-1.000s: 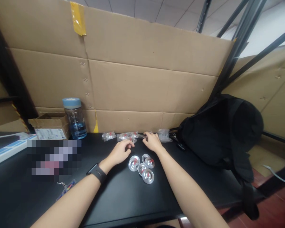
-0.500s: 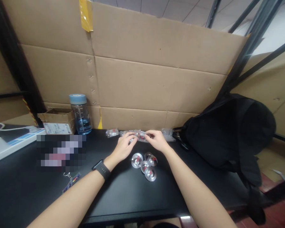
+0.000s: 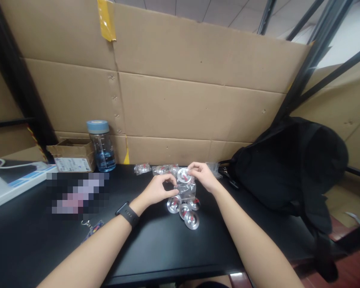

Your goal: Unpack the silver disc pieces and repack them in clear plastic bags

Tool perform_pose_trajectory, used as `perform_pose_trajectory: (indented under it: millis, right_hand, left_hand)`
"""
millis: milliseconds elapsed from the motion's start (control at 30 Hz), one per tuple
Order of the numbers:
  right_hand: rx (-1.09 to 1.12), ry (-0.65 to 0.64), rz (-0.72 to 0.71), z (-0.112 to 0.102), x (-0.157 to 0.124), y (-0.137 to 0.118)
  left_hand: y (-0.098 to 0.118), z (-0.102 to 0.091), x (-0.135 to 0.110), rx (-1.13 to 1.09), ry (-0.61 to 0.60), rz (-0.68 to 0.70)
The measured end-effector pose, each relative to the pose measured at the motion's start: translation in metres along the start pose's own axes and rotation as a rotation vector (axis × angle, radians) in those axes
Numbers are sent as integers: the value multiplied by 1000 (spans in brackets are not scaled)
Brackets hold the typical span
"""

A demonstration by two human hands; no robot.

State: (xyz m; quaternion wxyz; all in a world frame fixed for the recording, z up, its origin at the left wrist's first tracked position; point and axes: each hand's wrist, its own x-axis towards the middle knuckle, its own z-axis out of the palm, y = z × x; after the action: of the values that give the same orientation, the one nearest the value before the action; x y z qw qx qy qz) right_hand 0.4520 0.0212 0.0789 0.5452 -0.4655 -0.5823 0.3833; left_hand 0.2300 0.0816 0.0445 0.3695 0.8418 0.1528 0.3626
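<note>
My right hand [image 3: 202, 176] pinches a shiny round metal disc [image 3: 184, 175] with a dished centre and red marking, tilted to face me. Just below the disc is a clear plastic bag [image 3: 187, 192], its left edge between the thumb and fingers of my left hand [image 3: 163, 189]. Whether the disc's lower edge is inside the bag's mouth I cannot tell. Several similar loose discs [image 3: 191, 220] lie overlapping on the black table, nearer to me and partly behind the bag. Along the back, discs in clear bags [image 3: 143, 168] sit left of my hands.
Clear plastic bags [image 3: 213, 169] lie behind my right wrist. A black backpack [image 3: 288, 172] fills the right side. At left stand a water bottle [image 3: 102, 148], a small cardboard box [image 3: 73, 156] and a white power strip [image 3: 21, 180]. A cardboard wall [image 3: 183, 100] closes off the back.
Both hands have drawn back from the rear of the table toward me. A disc and a clear bag now show separately between them, the bag hanging over the loose discs.
</note>
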Motion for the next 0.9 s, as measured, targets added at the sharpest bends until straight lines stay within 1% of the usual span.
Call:
perform_pose_trajectory:
  millis: [67,133,200,267,333,400,467,567,667,800,900]
  right_hand:
    - [54,-40,34,-4,-1,-1]
    - [105,-84,75,-7,-1,-1]
    - [138,-135,110,-9,-2,-1]
    - [126,-182,125,-10,-2,-3]
    - [52,-224,106,-10,-3,-5]
    - [-75,-269,60,-10,-4,-8]
    - [-189,-316,14,-9,-5,-9]
    - [-253,-368,-7,-7,-5,-10]
    - [-269,-357,-17,-7,-4,-10]
    - [-278,-278,-26,-8,-3,-8]
    - [-259,-217,-31,-4,-2,-4]
  left_hand:
    - [3,1,0,-90,15,11]
    - [3,2,-1,-171,24,-5]
    - [1,3,-1,-212,33,-32]
    - [-3,4,0,-249,42,-50]
    - [-6,5,1,-290,37,-67]
    - [-7,5,1,-285,31,-88]
    - [-5,7,0,-203,38,-95]
    - [0,9,-2,-88,45,-77]
    - [5,10,-4,-63,41,-66]
    - [10,8,-3,1,83,-47]
    - [14,7,-4,60,123,-27]
